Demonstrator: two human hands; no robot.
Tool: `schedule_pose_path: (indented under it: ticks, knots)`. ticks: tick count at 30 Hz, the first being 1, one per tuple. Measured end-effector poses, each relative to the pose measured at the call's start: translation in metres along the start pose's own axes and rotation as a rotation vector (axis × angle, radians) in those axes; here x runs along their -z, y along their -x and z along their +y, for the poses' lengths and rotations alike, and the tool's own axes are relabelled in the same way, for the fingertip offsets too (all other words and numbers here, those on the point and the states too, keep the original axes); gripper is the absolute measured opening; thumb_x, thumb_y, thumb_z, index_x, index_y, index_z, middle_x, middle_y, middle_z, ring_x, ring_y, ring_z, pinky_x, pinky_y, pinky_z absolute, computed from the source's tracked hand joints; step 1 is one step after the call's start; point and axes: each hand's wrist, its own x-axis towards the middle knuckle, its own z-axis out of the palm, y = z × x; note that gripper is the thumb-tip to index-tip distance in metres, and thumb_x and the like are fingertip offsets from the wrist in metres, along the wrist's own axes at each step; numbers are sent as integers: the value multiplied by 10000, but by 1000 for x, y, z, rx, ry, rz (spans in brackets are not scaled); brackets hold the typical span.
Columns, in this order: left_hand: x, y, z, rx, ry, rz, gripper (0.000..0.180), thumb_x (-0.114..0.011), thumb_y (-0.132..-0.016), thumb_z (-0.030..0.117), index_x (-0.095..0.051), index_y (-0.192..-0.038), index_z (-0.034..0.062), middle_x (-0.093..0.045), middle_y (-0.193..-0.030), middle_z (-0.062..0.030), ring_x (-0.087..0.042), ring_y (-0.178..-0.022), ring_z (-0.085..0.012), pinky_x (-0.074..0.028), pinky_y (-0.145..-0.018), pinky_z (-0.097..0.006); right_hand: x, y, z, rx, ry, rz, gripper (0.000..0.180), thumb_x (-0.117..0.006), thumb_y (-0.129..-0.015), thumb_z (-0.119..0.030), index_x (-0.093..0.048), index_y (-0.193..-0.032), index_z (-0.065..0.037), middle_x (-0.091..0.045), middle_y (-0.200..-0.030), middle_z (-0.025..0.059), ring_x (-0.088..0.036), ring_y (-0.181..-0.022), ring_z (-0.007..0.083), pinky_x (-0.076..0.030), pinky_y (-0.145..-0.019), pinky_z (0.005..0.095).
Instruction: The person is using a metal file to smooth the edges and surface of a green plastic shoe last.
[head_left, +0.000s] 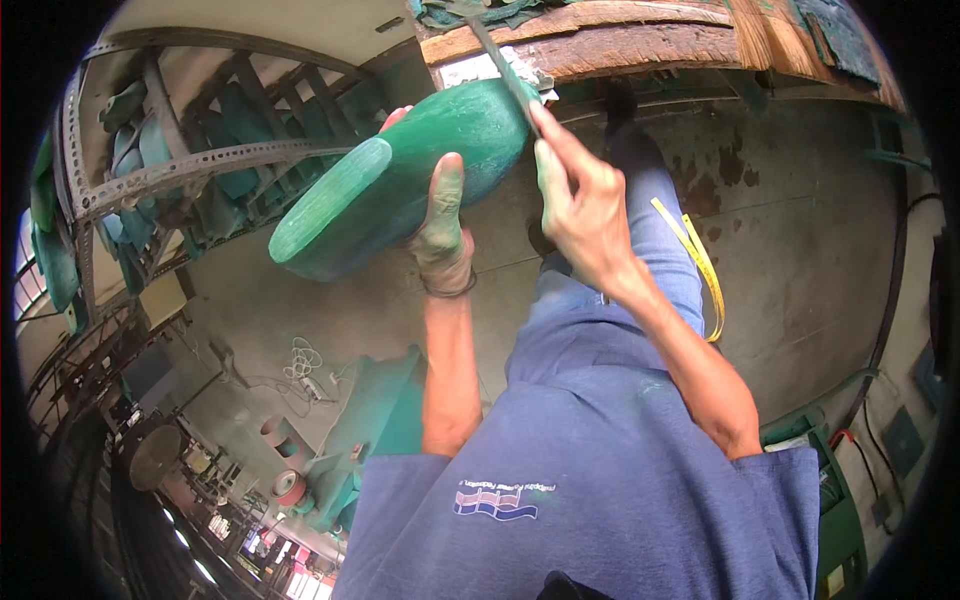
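Note:
A green shoe last (350, 225) is tilted in front of me, its flat, paler top end toward the lower left and its toe by the wooden bench. My left hand (442, 225) grips it from below, thumb up along its side and fingertips showing at its far edge. My right hand (590, 205) is closed around a long, narrow metal file (505, 70), index finger stretched along it. The file lies against the toe of the last, and its far end reaches over the bench. Green dust coats my left thumb and part of my right hand.
The worn wooden bench (640, 45) is at the far edge. At left a metal rack (200, 170) holds several shoe lasts. A yellow tape measure (705, 270) hangs by my right leg. A green table (385, 410) and a white cable (303, 360) lie lower left.

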Motion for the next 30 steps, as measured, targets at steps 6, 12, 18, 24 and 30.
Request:
schedule_pose_path:
  ticks: [6,12,18,24,30]
  knots:
    - [0,2,4,-111,-78,-23,644,-805,-955,13,-557,-1549,41,-603,-1568,-117,-584,-1417,-232,-430,-1264,-464,-6,71,-2,170,-68,23,451,-593,-1088,-39,-626,-1538,-29,-730,-1395,258,-786,-1171,262,-599,-908,326]
    - [-9,5,0,-24,26,29,660,-793,-971,8,-518,-1570,33,-574,-1553,-87,-572,-1403,-216,-443,-1238,-427,-4,5,-1,-51,-115,33,397,-606,-1104,-111,-657,-1479,9,-759,-1309,274,-775,-1173,209,-601,-933,334]
    - [-5,3,3,-29,-5,39,657,-784,-974,-9,-516,-1572,35,-565,-1571,-92,-565,-1417,-225,-444,-1241,-430,-2,68,-9,48,-148,-14,426,-599,-1082,-33,-644,-1504,-1,-716,-1404,282,-702,-1334,324,-566,-1080,374]
    - [-6,4,5,-19,41,30,667,-798,-974,4,-514,-1576,41,-561,-1583,-97,-571,-1414,-219,-469,-1231,-437,8,-11,-17,-184,-115,-103,412,-584,-1117,-120,-649,-1508,-8,-784,-1292,248,-756,-1046,155,-587,-880,316]
    - [-6,5,9,56,75,43,408,-738,-1043,72,-662,-1442,34,-708,-1414,-90,-684,-1277,-200,-509,-1202,-429,2,68,2,235,-28,-25,457,-608,-1073,-14,-609,-1529,16,-720,-1376,292,-715,-1293,359,-592,-1024,375]
